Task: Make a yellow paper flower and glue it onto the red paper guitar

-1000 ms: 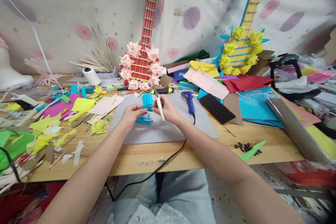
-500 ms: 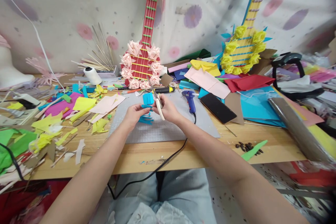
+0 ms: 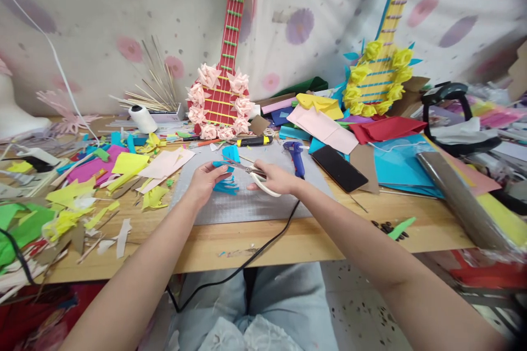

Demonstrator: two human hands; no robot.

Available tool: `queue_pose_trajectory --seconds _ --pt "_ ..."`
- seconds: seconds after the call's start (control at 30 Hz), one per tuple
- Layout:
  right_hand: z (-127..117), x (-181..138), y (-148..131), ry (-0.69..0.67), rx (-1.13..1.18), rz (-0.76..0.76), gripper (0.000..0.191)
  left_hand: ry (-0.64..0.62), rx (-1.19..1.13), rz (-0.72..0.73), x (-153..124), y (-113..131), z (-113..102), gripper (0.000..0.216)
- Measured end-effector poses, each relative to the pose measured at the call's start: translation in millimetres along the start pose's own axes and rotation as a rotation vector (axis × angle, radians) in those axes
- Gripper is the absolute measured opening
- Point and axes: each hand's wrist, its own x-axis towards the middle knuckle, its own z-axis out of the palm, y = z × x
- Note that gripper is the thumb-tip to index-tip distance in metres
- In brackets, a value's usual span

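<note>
My left hand [image 3: 205, 180] pinches a piece of blue foam [image 3: 229, 166] with cut strips, held just above the grey cutting mat [image 3: 255, 205]. My right hand [image 3: 275, 177] grips cream-handled scissors [image 3: 252, 171], lying nearly level with the blades pointing left into the blue foam. Both hands meet over the middle of the mat.
A blue glue gun [image 3: 295, 154] with a black cord lies right of my hands, beside a black phone [image 3: 340, 168]. Two decorated paper guitars [image 3: 222, 93] [image 3: 379, 74] lean on the back wall. Paper scraps [image 3: 82, 192] cover the left side; coloured sheets [image 3: 395, 164] and a foil roll [image 3: 457, 197] fill the right.
My right hand has turned the scissors from upright to nearly level and shifted a little right, blades now at the blue foam. The left hand keeps its hold.
</note>
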Motion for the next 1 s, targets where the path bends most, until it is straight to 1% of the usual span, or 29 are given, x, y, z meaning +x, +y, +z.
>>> queue_pose_trajectory --seconds 0.17,0.3,0.4,0.57,0.77,1.0 --pt "0.4 -0.1 -2.2 0.013 -0.1 -0.01 0.052 -0.014 0.002 0.017 -0.7 0.6 2.1 0.024" --pt "-0.1 2.4 -1.9 0.06 -0.21 -0.039 0.054 -0.019 0.013 0.023 0.7 1.3 -0.1 0.022" --pt "-0.9 2.4 -2.4 0.066 -0.257 -0.042 0.054 -0.024 0.03 0.018 2.7 0.6 -2.4 0.02" --pt "-0.2 1.8 -1.1 0.077 -0.281 -0.044 0.054 -0.032 0.032 0.017 4.1 -0.8 -3.6 0.02" --pt "3.9 3.5 2.8 0.13 -0.308 -0.067 0.052 -0.037 0.023 0.022 3.7 -1.0 -6.0 0.022" --pt "5.4 4.3 4.9 0.167 -0.369 -0.086 0.05 -0.018 0.045 0.01 2.5 -0.1 -6.5 0.026"
